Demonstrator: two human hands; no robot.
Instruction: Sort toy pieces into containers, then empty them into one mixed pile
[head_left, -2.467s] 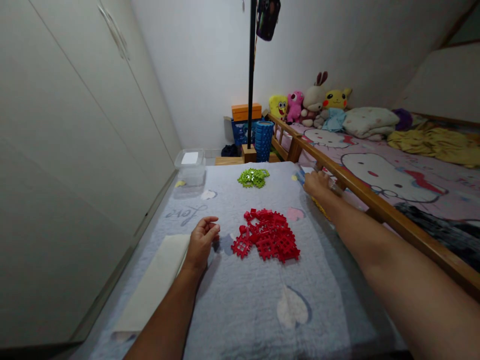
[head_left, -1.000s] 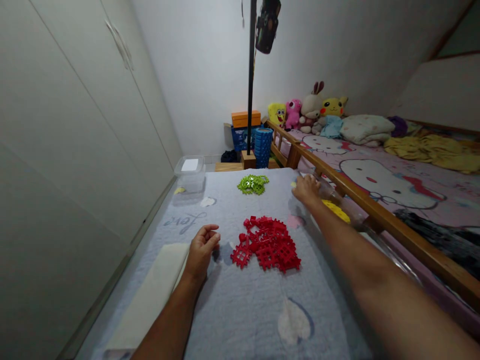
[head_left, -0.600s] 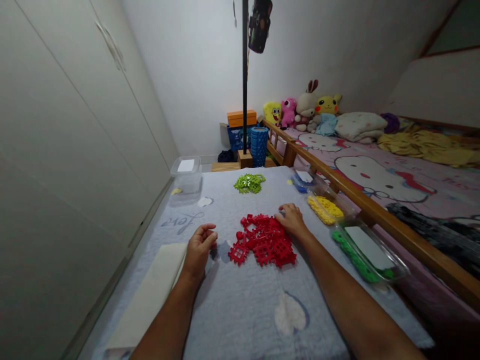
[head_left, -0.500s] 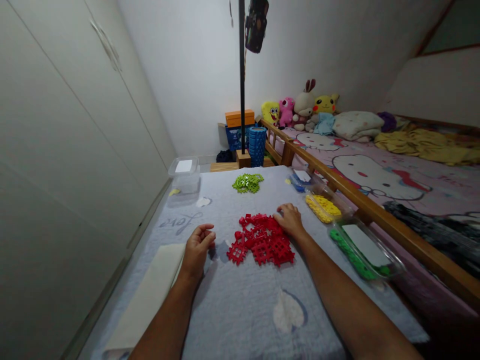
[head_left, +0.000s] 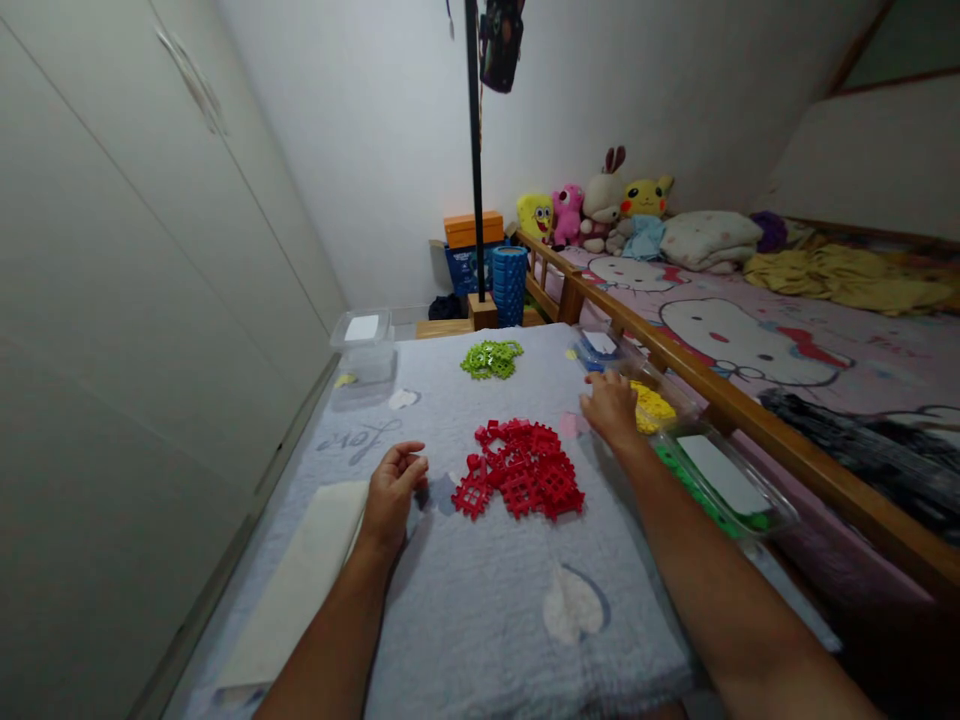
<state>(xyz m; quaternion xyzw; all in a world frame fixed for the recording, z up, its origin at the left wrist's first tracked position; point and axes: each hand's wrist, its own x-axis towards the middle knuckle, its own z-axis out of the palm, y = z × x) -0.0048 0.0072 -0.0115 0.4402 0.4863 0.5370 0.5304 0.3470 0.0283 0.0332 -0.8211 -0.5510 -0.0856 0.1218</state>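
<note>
A pile of red interlocking plastic pieces (head_left: 529, 468) lies mid-table on the pale cloth. Left of it, my left hand (head_left: 396, 487) rests on its side with loosely curled fingers apart and nothing held. To the pile's right, my right hand (head_left: 610, 406) is away from the pieces, its fingers apart and pointing forward, with no piece visible in it. It partly covers the tub of yellow pieces (head_left: 651, 408). Farther back sits a smaller pile of lime green pieces (head_left: 491, 360).
Along the right edge stand tubs with blue pieces (head_left: 596, 350) and green pieces (head_left: 705, 490), beside the wooden bed rail (head_left: 720, 390). A clear empty-looking container (head_left: 365, 358) stands back left. A folded cream cloth or sheet (head_left: 300, 590) lies near my left forearm. A black pole (head_left: 477, 160) rises behind the table.
My right hand has left the red pile's right edge and moved right and away from me, toward the tubs. My left hand has stayed in place. The view has shifted slightly.
</note>
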